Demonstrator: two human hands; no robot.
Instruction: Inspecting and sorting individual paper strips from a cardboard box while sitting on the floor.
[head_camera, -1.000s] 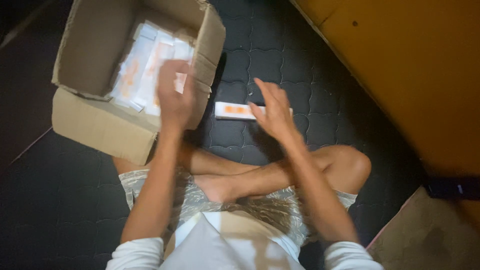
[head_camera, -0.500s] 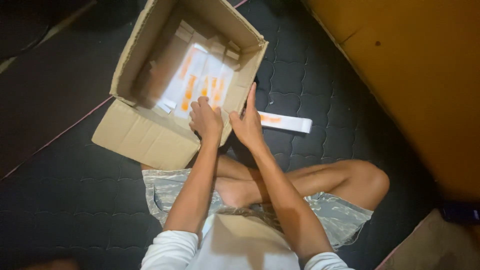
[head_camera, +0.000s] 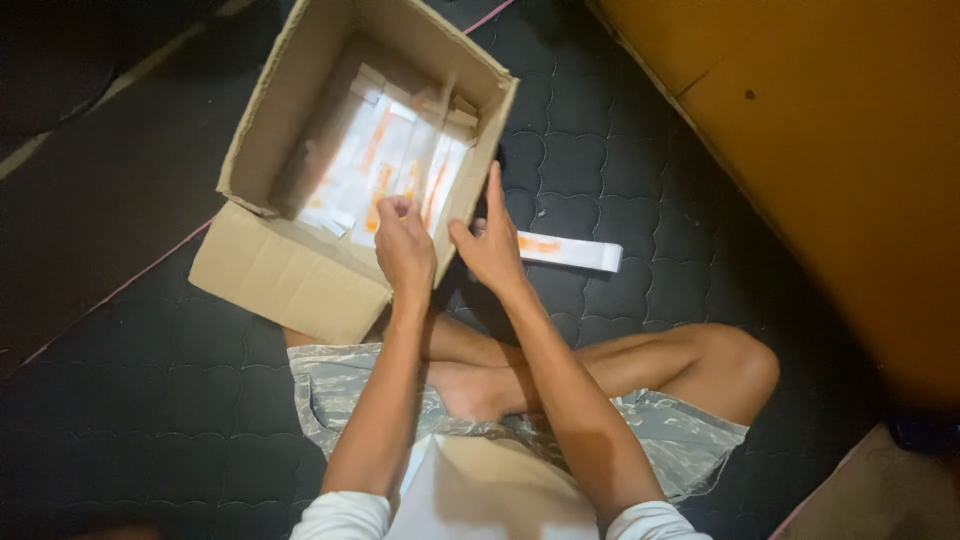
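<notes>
- Open brown cardboard box (head_camera: 300, 270): stands on the dark floor at upper left of the view, flaps spread outward.
- White flat packs with orange markings (head_camera: 385, 165): lie side by side inside the box, covering its bottom.
- Single long white pack with an orange patch (head_camera: 570, 251): lies flat on the floor just right of the box, partly hidden at its left end.

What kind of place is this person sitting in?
Probably a room in a home or a small packing space, not a factory. The person sits cross-legged on a dark quilted floor mat, beside an open cardboard box of white-and-orange packets and an orange-yellow wall.
</notes>
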